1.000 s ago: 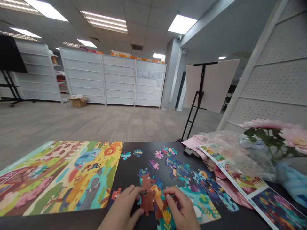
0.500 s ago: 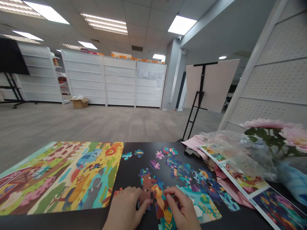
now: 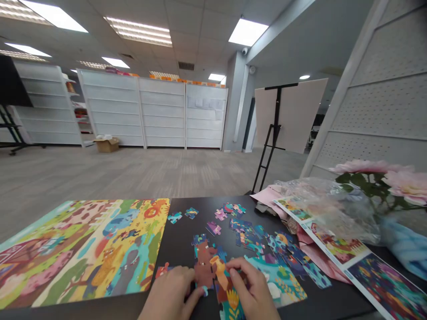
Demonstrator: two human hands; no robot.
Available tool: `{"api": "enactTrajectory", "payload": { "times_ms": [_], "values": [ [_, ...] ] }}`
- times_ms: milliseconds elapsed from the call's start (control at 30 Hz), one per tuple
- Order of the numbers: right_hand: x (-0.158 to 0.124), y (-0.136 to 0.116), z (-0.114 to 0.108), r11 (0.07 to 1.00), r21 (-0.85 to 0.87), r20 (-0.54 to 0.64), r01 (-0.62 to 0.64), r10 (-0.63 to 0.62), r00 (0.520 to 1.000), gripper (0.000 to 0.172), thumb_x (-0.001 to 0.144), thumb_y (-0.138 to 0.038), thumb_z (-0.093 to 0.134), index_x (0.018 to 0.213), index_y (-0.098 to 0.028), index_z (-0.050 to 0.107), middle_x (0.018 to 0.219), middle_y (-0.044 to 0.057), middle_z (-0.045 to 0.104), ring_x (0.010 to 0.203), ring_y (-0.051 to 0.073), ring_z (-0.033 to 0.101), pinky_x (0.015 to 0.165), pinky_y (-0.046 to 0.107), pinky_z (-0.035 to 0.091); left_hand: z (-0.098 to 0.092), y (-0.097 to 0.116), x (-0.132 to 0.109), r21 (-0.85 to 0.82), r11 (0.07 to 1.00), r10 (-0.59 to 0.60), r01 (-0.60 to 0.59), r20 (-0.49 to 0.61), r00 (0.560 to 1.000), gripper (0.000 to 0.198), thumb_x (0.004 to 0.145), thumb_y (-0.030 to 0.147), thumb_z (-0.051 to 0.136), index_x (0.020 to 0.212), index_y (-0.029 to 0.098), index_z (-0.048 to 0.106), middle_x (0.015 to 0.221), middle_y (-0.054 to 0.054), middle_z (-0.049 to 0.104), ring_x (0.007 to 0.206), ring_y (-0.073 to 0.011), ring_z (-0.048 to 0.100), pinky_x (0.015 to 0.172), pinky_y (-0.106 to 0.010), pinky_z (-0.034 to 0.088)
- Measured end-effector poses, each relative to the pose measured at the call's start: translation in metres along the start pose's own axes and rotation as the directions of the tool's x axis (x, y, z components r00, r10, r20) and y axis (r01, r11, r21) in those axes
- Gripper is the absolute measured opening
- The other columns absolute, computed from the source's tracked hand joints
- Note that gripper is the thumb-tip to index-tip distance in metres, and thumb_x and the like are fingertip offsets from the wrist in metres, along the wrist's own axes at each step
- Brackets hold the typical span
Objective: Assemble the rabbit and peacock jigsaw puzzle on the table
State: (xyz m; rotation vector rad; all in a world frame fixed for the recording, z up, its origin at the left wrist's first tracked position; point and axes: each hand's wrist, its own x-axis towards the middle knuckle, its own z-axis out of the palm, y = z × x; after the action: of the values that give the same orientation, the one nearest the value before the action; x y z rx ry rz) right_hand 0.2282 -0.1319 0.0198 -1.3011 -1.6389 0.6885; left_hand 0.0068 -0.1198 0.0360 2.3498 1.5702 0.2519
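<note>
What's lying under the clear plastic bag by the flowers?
The clear plastic bag lies over printed picture sheets and, at its left edge, pink paper. The sheets show only dimly through it; anything beneath them is hidden.

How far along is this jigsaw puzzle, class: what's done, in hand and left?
Done: a patch of joined pieces, brown and orange, seems assembled. In hand: the right hand presses on pieces at the patch's orange part, and the left hand sits at its lower left edge. Left: loose pieces, like the purple piece, lie apart on the dark table.
</note>
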Motion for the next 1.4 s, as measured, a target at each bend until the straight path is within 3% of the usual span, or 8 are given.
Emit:
{"api": "enactTrajectory", "payload": {
  "times_ms": [167, 333, 600, 733, 867, 967, 1233, 1400],
  "values": [
    [0.0, 0.005, 0.002, 1.0, 0.002, 0.033, -0.007, 0.007, 0.999, 0.032, 0.099, -0.045, 0.048, 0.092, -0.022, 0.07, 0.081, 0.002, 0.071, 0.071, 0.018, 0.066, 0.066, 0.026, 0.047, -0.009, 0.008, 0.001, 0.117, 0.989, 0.079, -0.085, 0.05, 0.996, 0.022, 0.096, 0.032, 0.052, 0.101, 0.023, 0.072, 0.102, -0.01, 0.072, 0.096, -0.0311, 0.065, 0.079, -0.038, 0.044],
    [-0.001, 0.006, 0.003, 1.0, -0.01, 0.042, -0.01, 0.011, 0.999, 0.033, 0.1, -0.045, 0.047, 0.092, -0.022, 0.069, 0.082, 0.002, 0.07, 0.071, 0.018, 0.064, 0.065, 0.026, 0.045, -0.013, 0.011, -0.001, 0.081, 0.987, 0.134, -0.136, 0.023, 0.991, 0.021, 0.089, 0.027, 0.057, 0.104, 0.021, 0.071, 0.121, -0.012, 0.067, 0.108, -0.0337, 0.061, 0.087, -0.042, 0.047],
    [-0.002, -0.002, 0.001, 0.999, -0.02, 0.039, -0.03, 0.031, 0.999, 0.031, 0.1, -0.043, 0.047, 0.093, -0.021, 0.068, 0.086, 0.004, 0.07, 0.078, 0.019, 0.064, 0.069, 0.027, 0.046, -0.014, 0.007, 0.0, 0.087, 0.986, 0.138, -0.143, 0.062, 0.988, 0.018, 0.09, 0.026, 0.056, 0.099, 0.021, 0.07, 0.109, -0.009, 0.07, 0.102, -0.0321, 0.063, 0.083, -0.042, 0.048],
    [-0.001, -0.002, 0.001, 0.999, -0.03, 0.048, -0.027, 0.028, 0.998, 0.031, 0.1, -0.043, 0.046, 0.093, -0.021, 0.068, 0.085, 0.003, 0.07, 0.076, 0.019, 0.063, 0.069, 0.028, 0.046, -0.012, 0.002, -0.002, 0.061, 0.982, 0.182, -0.18, -0.038, 0.983, 0.017, 0.087, 0.022, 0.061, 0.102, 0.025, 0.068, 0.108, -0.005, 0.069, 0.099, -0.0288, 0.063, 0.081, -0.039, 0.048],
    [-0.002, 0.001, 0.002, 0.999, -0.037, 0.056, -0.028, 0.03, 0.998, 0.032, 0.1, -0.044, 0.045, 0.094, -0.022, 0.067, 0.086, 0.003, 0.069, 0.077, 0.019, 0.063, 0.071, 0.028, 0.045, -0.006, -0.003, -0.003, 0.041, 0.95, 0.313, -0.31, -0.136, 0.94, 0.025, 0.086, 0.017, 0.063, 0.109, 0.028, 0.066, 0.12, -0.003, 0.067, 0.105, -0.0254, 0.061, 0.09, -0.036, 0.05],
    [-0.003, 0.002, 0.002, 0.999, -0.04, 0.061, -0.031, 0.033, 0.998, 0.032, 0.101, -0.044, 0.045, 0.095, -0.021, 0.067, 0.087, 0.003, 0.069, 0.078, 0.019, 0.063, 0.072, 0.028, 0.045, -0.003, -0.005, -0.003, 0.041, 0.928, 0.373, -0.371, -0.16, 0.914, 0.024, 0.088, 0.015, 0.06, 0.108, 0.027, 0.067, 0.116, -0.003, 0.068, 0.102, -0.0237, 0.062, 0.09, -0.034, 0.051],
    [-0.004, -0.001, 0.002, 0.998, -0.053, 0.063, -0.029, 0.032, 0.998, 0.031, 0.1, -0.043, 0.046, 0.095, -0.022, 0.068, 0.087, 0.002, 0.07, 0.076, 0.018, 0.063, 0.067, 0.026, 0.045, -0.002, 0.001, -0.001, 0.068, 0.936, 0.35, -0.345, -0.065, 0.935, 0.037, 0.087, 0.007, 0.054, 0.114, 0.028, 0.067, 0.123, -0.004, 0.067, 0.109, -0.0275, 0.062, 0.09, -0.04, 0.054],
    [-0.002, 0.004, 0.003, 0.998, -0.063, 0.044, 0.009, -0.007, 0.999, 0.029, 0.1, -0.041, 0.047, 0.093, -0.021, 0.067, 0.085, 0.003, 0.07, 0.075, 0.018, 0.064, 0.069, 0.026, 0.047, 0.013, -0.005, 0.004, 0.163, 0.908, 0.4, -0.386, -0.061, 0.915, 0.048, 0.08, 0.008, 0.062, 0.124, 0.024, 0.064, 0.138, -0.006, 0.065, 0.117, -0.0297, 0.064, 0.092, -0.039, 0.056]
  ]
}}
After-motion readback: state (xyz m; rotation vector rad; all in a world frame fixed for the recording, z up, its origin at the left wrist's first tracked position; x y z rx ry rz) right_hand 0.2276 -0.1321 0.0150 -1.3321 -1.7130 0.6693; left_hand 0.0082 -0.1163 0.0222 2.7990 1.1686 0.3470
